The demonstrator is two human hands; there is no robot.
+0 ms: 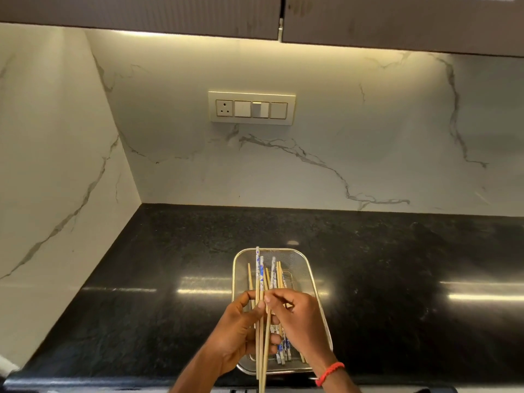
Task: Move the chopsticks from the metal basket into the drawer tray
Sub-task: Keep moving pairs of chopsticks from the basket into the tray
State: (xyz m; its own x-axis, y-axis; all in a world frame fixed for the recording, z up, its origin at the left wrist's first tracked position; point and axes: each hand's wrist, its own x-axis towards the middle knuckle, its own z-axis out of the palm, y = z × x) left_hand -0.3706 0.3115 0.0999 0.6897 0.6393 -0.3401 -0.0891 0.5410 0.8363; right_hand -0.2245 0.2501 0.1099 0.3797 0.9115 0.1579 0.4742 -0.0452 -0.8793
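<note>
The glossy black speckled stone table point(141, 307) is reflecting streaks of light on either side of the rectangular fine-mesh metal basket point(307, 268), which is sitting near the table's front edge with rounded corners and a shiny wire rim. To the left of the basket, a white marble-look wall with grey veins is meeting the table at a corner.

Over the basket's left half, the left hand point(238, 330) is curling its grip around a small bunch of long, slim pale wooden chopsticks point(258, 336), thumb and fingers pressing them together; the sticks are pointing away from the person, their far tips reaching past the basket's far rim and their near ends overhanging its front rim.

Just right of that, the right hand point(297, 319) is pinching the top of the same bunch between thumb and forefinger, directly above the basket. Below it, more chopsticks, some patterned blue and white point(282, 350), are lying loose inside the basket. A red braided thread band point(329, 373) is circling the right wrist.
</note>
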